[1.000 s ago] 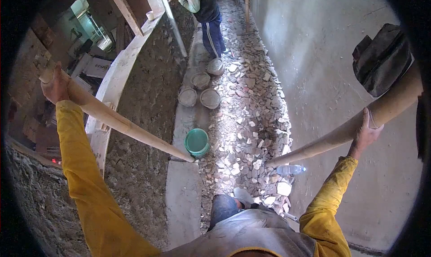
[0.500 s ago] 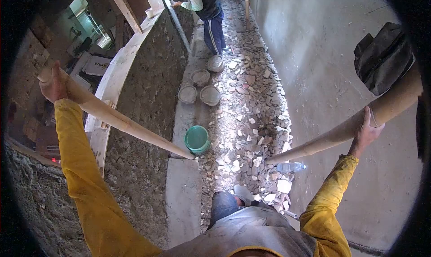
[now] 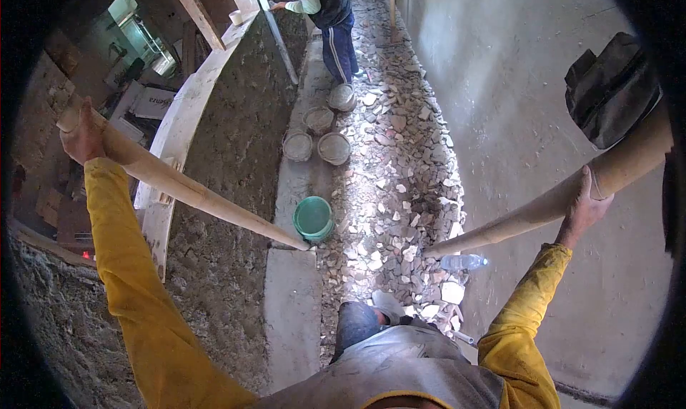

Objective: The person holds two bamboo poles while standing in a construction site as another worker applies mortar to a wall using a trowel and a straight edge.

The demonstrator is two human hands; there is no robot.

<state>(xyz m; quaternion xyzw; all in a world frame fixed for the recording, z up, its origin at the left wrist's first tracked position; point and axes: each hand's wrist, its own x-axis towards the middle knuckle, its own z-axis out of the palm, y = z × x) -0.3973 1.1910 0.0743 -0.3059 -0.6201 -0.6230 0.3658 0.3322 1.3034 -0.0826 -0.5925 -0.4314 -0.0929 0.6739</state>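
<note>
Head view: left hand (image 3: 82, 139) clenched round left pole (image 3: 193, 194), right hand (image 3: 586, 205) grasping right pole (image 3: 529, 216).

A single head-worn camera looks steeply down from well above the floor, facing forward along the rubble strip (image 3: 400, 166); its fisheye frame catches both raised arms at the edges.

Green plastic bucket (image 3: 313, 218) on smooth cement strip (image 3: 293, 316). Four grey mortar-caked round pans (image 3: 334, 148) farther along strip. Broken stone rubble (image 3: 400, 187) beside. Clear plastic bottle (image 3: 463, 262) near wall. Co-worker in dark trousers (image 3: 339, 41) far end.
</note>
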